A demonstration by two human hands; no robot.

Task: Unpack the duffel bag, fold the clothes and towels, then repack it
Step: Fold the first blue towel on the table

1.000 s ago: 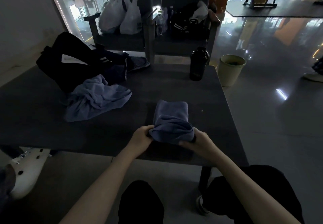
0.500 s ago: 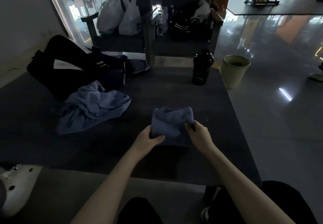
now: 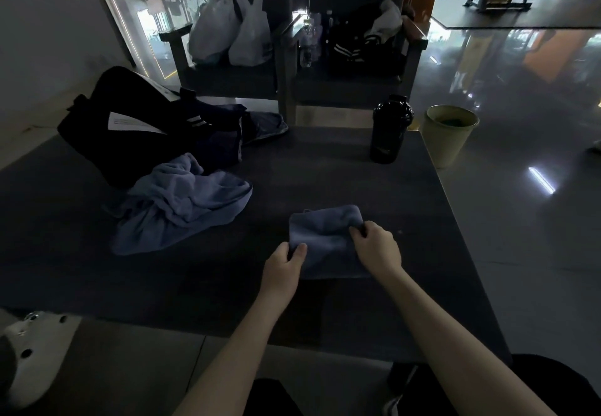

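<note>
Seen from the head camera, both hands work a small blue towel (image 3: 325,237) lying on the dark table (image 3: 357,175). The left hand (image 3: 283,264) pinches the towel's near left corner between thumb and fingers. The right hand (image 3: 377,246) pinches a bunch of cloth at its far right edge. The towel sits between the two hands, partly folded, its top layer rumpled. It looks soft, light and limp, so it will likely sag and crease wherever it is unsupported. Corners and edges seem the best places to grip, with a flat palm to smooth it afterwards. Well beyond the left hand and further to its left, a larger blue towel (image 3: 182,204) lies crumpled against the black duffel bag (image 3: 130,129), beside dark clothes (image 3: 221,146). Far beyond the right hand stands a black bottle (image 3: 390,129).
</note>
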